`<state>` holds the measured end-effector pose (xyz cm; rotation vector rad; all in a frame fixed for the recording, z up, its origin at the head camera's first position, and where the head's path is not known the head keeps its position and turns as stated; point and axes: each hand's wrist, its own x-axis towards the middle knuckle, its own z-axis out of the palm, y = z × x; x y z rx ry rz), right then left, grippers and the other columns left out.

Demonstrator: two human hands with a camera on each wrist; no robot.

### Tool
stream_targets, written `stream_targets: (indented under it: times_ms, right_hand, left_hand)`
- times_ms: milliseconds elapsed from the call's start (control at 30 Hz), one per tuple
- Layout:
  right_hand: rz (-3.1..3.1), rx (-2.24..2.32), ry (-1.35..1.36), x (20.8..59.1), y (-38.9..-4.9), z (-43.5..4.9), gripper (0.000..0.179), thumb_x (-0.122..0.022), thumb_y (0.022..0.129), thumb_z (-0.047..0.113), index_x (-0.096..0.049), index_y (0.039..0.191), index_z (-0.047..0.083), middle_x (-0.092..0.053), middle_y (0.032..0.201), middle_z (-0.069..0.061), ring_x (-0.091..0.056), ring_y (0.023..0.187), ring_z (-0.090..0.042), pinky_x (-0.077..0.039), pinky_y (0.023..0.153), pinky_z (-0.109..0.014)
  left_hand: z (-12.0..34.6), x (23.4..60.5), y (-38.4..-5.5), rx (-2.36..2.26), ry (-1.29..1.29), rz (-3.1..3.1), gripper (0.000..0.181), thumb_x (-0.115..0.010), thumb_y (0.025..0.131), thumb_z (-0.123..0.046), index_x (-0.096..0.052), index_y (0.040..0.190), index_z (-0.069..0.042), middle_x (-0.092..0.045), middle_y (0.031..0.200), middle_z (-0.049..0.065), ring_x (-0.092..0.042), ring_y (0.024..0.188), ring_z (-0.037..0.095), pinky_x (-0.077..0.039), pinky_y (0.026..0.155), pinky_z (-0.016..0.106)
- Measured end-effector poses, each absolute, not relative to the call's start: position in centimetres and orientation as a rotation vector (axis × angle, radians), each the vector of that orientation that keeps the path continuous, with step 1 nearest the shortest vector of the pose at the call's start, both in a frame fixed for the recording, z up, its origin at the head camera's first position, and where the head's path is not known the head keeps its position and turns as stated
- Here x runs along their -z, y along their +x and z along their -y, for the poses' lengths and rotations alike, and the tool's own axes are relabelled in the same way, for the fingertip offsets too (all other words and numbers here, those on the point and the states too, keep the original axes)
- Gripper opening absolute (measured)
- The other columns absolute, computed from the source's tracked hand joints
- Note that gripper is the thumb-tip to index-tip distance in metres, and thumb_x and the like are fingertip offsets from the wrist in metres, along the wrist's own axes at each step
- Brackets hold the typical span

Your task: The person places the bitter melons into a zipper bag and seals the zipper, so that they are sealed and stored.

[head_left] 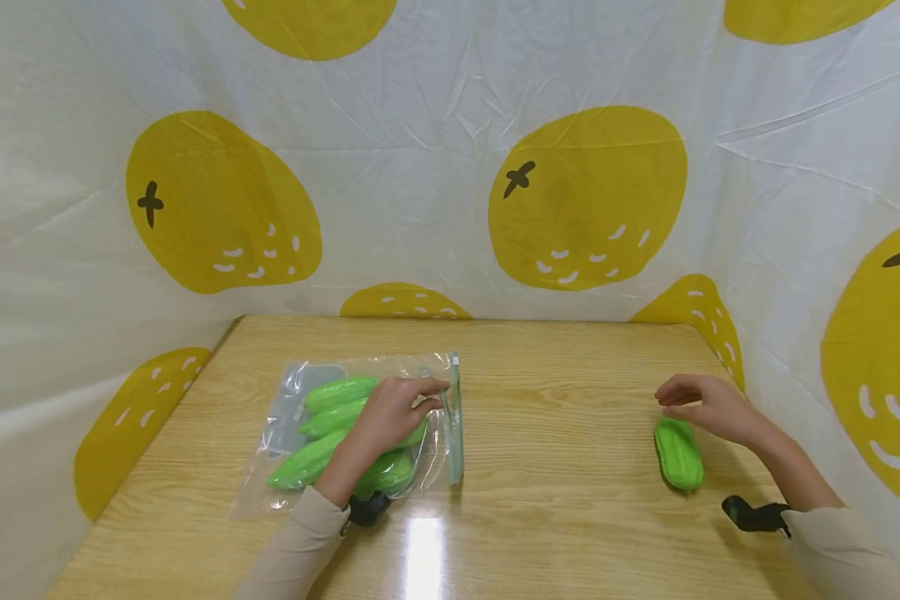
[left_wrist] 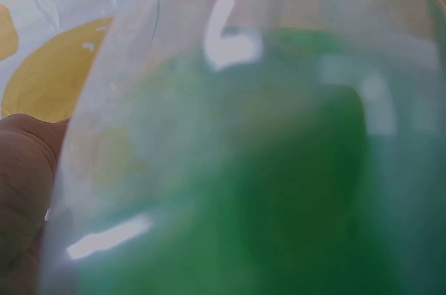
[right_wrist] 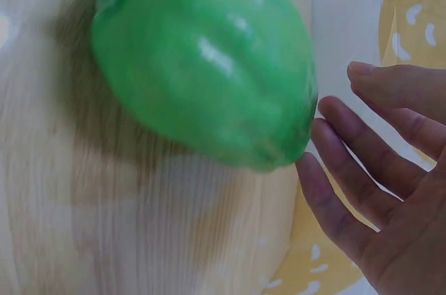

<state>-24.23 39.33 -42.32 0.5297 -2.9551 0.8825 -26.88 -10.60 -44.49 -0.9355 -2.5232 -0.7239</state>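
A clear zip bag [head_left: 270, 492] with a grey-green zip edge lies on the left of the table, with several glossy green, long, vegetable-shaped pieces [head_left: 311, 461] inside. My left hand [head_left: 396, 412] reaches over the bag and pinches its mouth near the zip edge. In the left wrist view, the clear plastic and blurred green fill most of the picture. To the right lies one more green, ridged vegetable-shaped piece [head_left: 678, 454], with a small stem nub. My right hand [head_left: 708, 407] hovers at its far end, fingers relaxed and holding nothing; in the right wrist view the fingertips [right_wrist: 317, 169] come right at its end.
The wooden table [head_left: 555, 400] runs back to a white curtain [head_left: 412, 208] printed with yellow fruit, which also hangs at both sides. A black wrist strap piece [head_left: 753, 514] sticks out below the right wrist. Light reflects off the table's front.
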Motion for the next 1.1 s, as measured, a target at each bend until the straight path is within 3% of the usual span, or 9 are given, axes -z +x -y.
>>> stream_targets:
  times_ms: [100, 267, 500, 700, 933, 1100]
  right_hand:
    - [2.967, -0.859, 0.53, 42.4, -24.0, -40.0, 0.016, -0.073, 0.094, 0.006, -0.073, 0.109, 0.002, -0.075, 0.107, -0.016, -0.067, 0.093, -0.003, -0.056, 0.076, -0.022]
    - [2.944, -0.903, 0.651, 42.7, -23.8, -41.1, 0.015, -0.067, 0.096, 0.001, -0.073, 0.11, -0.001, -0.075, 0.109, -0.017, -0.065, 0.096, 0.005, -0.056, 0.073, -0.021]
    - [2.966, -1.132, 0.864, 43.4, -24.1, -42.1, 0.025, -0.056, 0.094, -0.014, -0.072, 0.113, -0.006, -0.073, 0.113, 0.015, -0.062, 0.102, 0.011, -0.06, 0.071, -0.025]
    - [3.026, -1.213, 0.888, 43.6, -24.0, -42.1, 0.042, -0.054, 0.083, -0.021, -0.074, 0.114, 0.001, -0.074, 0.117, 0.005, -0.061, 0.106, 0.01, -0.06, 0.074, -0.024]
    - [3.045, -1.273, 0.882, 43.6, -24.2, -41.9, 0.03, -0.055, 0.091, -0.014, -0.065, 0.119, -0.017, -0.067, 0.117, 0.027, -0.064, 0.104, 0.009, -0.06, 0.074, -0.025]
    - [3.06, -1.307, 0.866, 43.3, -24.1, -41.5, 0.027, -0.051, 0.098, -0.01, -0.062, 0.12, -0.02, -0.07, 0.116, 0.02, -0.064, 0.1, 0.009, -0.06, 0.074, -0.025]
  left_hand:
    - [10.6, 44.5, -26.9, 0.721, -0.934, 2.527, 0.025, -0.078, 0.092, -0.02, -0.08, 0.116, -0.016, -0.081, 0.109, -0.003, -0.078, 0.087, 0.016, -0.061, 0.076, 0.036]
    - [10.6, 44.5, -26.9, 0.721, -0.942, 2.53, 0.025, -0.078, 0.092, -0.02, -0.079, 0.117, -0.015, -0.081, 0.11, -0.003, -0.078, 0.086, 0.015, -0.062, 0.076, 0.035]
    - [10.6, 44.4, -26.8, 0.716, -0.939, 2.538, 0.025, -0.078, 0.092, -0.02, -0.079, 0.117, -0.017, -0.081, 0.109, -0.003, -0.077, 0.084, 0.014, -0.061, 0.074, 0.033]
    - [10.5, 44.6, -26.9, 0.687, -0.94, 2.533, 0.025, -0.078, 0.092, -0.023, -0.079, 0.117, -0.02, -0.081, 0.109, -0.004, -0.076, 0.08, 0.012, -0.06, 0.072, 0.032]
    - [10.6, 44.6, -27.0, 0.698, -0.94, 2.531, 0.026, -0.078, 0.092, -0.022, -0.08, 0.117, -0.017, -0.081, 0.107, -0.004, -0.074, 0.074, 0.011, -0.058, 0.068, 0.03]
    - [10.6, 44.6, -26.9, 0.71, -0.943, 2.532, 0.026, -0.078, 0.092, -0.021, -0.079, 0.117, -0.017, -0.081, 0.108, -0.004, -0.076, 0.08, 0.012, -0.06, 0.071, 0.032]
